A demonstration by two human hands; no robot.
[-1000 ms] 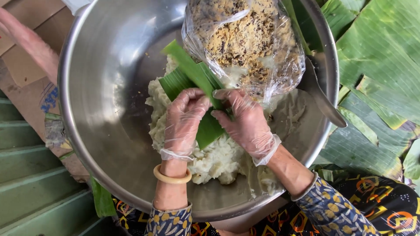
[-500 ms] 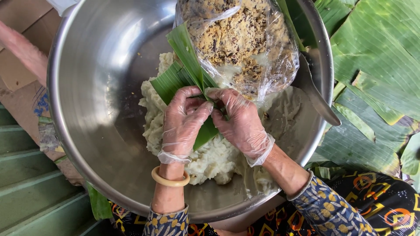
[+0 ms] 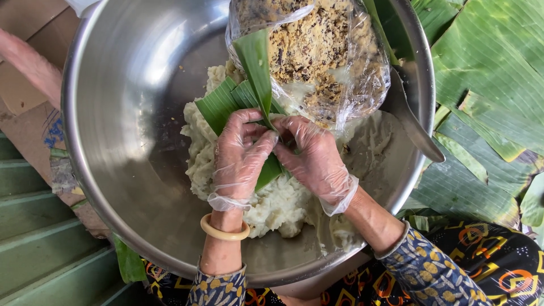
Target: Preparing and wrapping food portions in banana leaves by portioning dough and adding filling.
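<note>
Steel bowl (image 3: 113,170) as landmark, wide and round, rim close to the lap at the near side. Just inside that near rim, bare wet steel, then one mound of white sticky dough (image 3: 277,207) spreading toward the centre. Over the dough, two gloved hands side by side: left hand (image 3: 241,161) with fingers curled and pressed onto a folded green leaf strip (image 3: 252,93), right hand (image 3: 314,158) pinching the same strip from the other side, fingertips of both nearly touching. One pale bangle (image 3: 225,229) on the left wrist, nearer the rim. Leaf strip at the bowl's middle, lying on the dough, one end sticking up toward the far wall. Beyond the hands, one clear plastic bag (image 3: 323,56) of crumbly yellow-brown filling leaning on the far wall, touching the leaf. One metal spoon (image 3: 411,122) against the bowl's right wall. Left half of the bowl open and bare. Outside the right rim, overlapping banana leaves (image 3: 487,85); outside the left rim, green steps (image 3: 28,249) and brown cardboard (image 3: 22,34).
</note>
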